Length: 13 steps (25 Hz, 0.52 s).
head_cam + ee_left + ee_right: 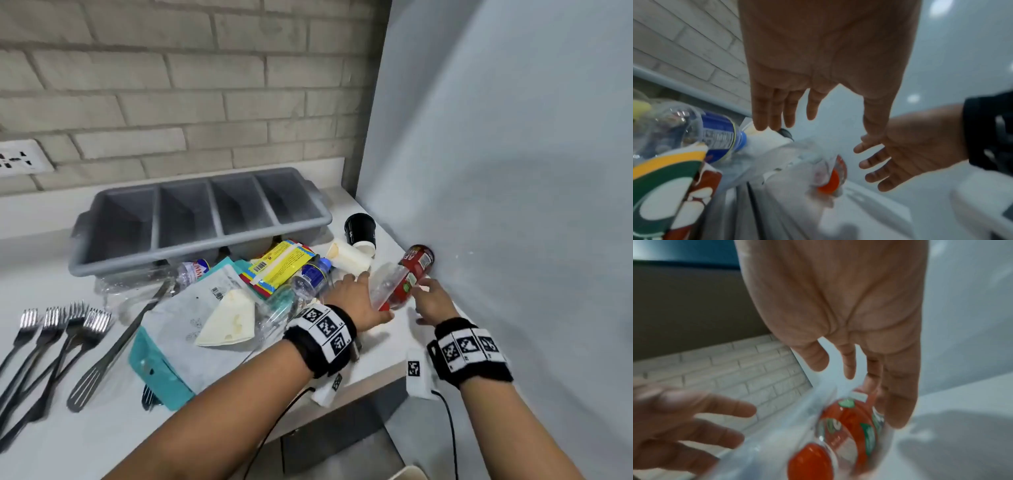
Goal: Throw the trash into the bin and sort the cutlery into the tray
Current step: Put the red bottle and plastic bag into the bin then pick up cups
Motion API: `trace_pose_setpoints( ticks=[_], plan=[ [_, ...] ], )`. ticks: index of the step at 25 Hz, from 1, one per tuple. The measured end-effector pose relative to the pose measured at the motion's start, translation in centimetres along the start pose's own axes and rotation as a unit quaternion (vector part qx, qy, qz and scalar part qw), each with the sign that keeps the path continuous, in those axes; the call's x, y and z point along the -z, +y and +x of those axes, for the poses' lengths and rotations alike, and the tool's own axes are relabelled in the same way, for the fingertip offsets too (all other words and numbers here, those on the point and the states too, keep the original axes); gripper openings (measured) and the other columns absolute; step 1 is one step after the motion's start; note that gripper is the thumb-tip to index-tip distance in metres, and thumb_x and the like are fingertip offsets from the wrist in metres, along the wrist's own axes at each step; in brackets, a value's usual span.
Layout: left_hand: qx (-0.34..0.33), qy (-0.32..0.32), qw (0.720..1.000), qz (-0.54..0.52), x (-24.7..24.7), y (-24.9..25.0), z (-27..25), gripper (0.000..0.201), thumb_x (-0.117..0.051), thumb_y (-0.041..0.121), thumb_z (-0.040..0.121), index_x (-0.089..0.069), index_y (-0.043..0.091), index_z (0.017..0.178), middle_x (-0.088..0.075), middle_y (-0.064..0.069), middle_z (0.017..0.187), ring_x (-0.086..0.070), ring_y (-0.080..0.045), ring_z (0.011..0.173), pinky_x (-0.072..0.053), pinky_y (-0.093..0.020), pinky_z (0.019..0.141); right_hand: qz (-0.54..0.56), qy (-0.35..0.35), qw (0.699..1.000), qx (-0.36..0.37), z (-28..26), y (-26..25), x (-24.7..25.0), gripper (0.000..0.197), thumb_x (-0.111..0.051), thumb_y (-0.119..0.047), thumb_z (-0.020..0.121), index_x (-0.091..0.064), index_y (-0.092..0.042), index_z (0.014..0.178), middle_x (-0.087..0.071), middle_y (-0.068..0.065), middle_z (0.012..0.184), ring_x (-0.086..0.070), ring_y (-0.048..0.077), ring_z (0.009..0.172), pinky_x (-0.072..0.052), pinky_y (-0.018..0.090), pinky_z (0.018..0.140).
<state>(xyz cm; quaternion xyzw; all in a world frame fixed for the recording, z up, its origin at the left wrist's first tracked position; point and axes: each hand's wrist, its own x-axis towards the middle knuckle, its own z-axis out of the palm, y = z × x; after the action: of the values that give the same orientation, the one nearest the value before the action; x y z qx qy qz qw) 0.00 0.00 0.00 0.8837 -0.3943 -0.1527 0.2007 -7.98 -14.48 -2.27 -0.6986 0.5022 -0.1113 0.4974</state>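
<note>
A red-labelled plastic bottle (416, 270) with a red cap (809, 462) lies on the white counter (383, 346) against the right wall, partly under clear plastic wrap (385, 284). My left hand (356, 299) reaches to its left side with straight fingers. My right hand (430, 301) is at its right side, fingers straight along the bottle (846, 426). Neither hand is closed round it. The wrist views show both palms open: left hand (813, 73), right hand (849, 313). Behind stands the grey four-slot tray (205, 253). Several forks (65, 329) lie at the left.
Trash is piled mid-counter: water bottles (310, 277), a yellow wrapper (281, 265), a teal and white pouch (178, 329), a fallen paper cup (349, 257) and a black cup (359, 228). A slotted metal utensil (109, 346) lies by the forks. The counter edge is near my wrists.
</note>
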Motion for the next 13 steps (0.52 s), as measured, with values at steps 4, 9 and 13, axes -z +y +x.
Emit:
trace_pose_setpoints(
  ticks=[4,9,13],
  plan=[
    [0.087,-0.071,0.993,0.033,-1.8,-0.4,2.5,0.102,-0.071,0.045,0.068,-0.014,0.017,0.147,-0.044,-0.016,0.138,-0.041,-0.036,0.132,-0.037,-0.048,0.108,0.023,0.005,0.998,-0.057,2.1,0.3,-1.3,0.049,-0.048,-0.024,0.09,-0.036,-0.004,0.133,-0.054,0.016,0.107,-0.054,0.032,0.091,-0.053,0.045,0.084],
    [0.077,-0.042,0.996,-0.015,-2.3,-1.6,3.9,0.049,-0.053,0.011,0.083,-0.043,0.013,0.131,-0.057,-0.015,0.124,-0.055,-0.033,0.118,-0.046,-0.043,0.1,0.119,0.005,0.989,-0.088,3.7,0.2,-2.0,0.062,-0.063,-0.034,0.081,-0.036,-0.007,0.13,-0.06,0.02,0.118,-0.058,0.032,0.083,-0.045,0.028,0.049],
    [0.075,-0.018,0.996,-0.05,-0.9,-1.4,3.8,0.037,-0.05,0.006,0.083,-0.054,0.01,0.12,-0.062,-0.015,0.115,-0.059,-0.032,0.111,-0.049,-0.038,0.096,0.156,0.006,0.984,-0.087,4.9,0.3,-2.4,0.07,-0.074,-0.032,0.066,-0.043,-0.006,0.123,-0.065,0.023,0.113,-0.062,0.029,0.065,-0.046,0.024,0.043]
  ],
)
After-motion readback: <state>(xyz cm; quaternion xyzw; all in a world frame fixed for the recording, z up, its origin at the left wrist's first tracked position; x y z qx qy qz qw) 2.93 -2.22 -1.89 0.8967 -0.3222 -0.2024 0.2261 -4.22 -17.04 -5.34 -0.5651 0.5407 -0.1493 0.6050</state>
